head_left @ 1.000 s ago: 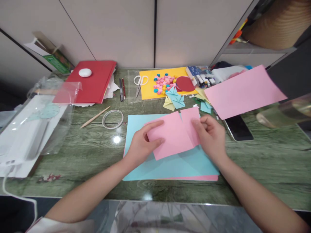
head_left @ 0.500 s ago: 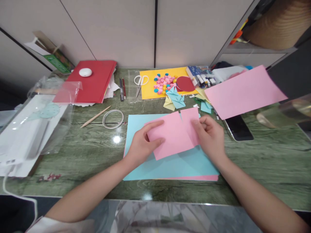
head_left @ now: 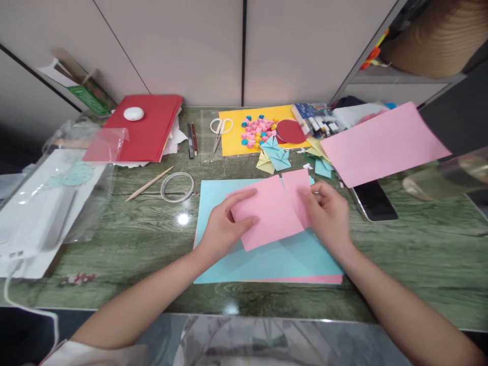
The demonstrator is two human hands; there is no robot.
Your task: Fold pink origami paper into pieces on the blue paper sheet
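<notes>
Slightly leftward since the earlier frame, the right grip (head_left: 330, 216) has moved, bringing with it the right part of the pink paper (head_left: 267, 216); the left grip (head_left: 221, 226) looks unmoved. That paper is over the blue sheet (head_left: 263, 267) at the middle of the near tabletop (head_left: 145, 249), a slit at its far edge setting off a narrower right part. Left grip grasps its left side, thumb and forefinger on top; right grip pinches its right edge, thumb uppermost. Beyond the blue sheet's far edge lie folded blue pieces (head_left: 280, 157), partly over the yellow sheet (head_left: 231, 145). Scissors (head_left: 217, 140) touch the yellow sheet's left side. Left of the blue sheet are the tape roll (head_left: 176, 200) and wooden stick (head_left: 149, 184). To the right, a large pink sheet (head_left: 385, 147) partly covers the phone (head_left: 375, 202). Far left, a white oval object (head_left: 133, 114) rests on the red folder (head_left: 141, 140).
</notes>
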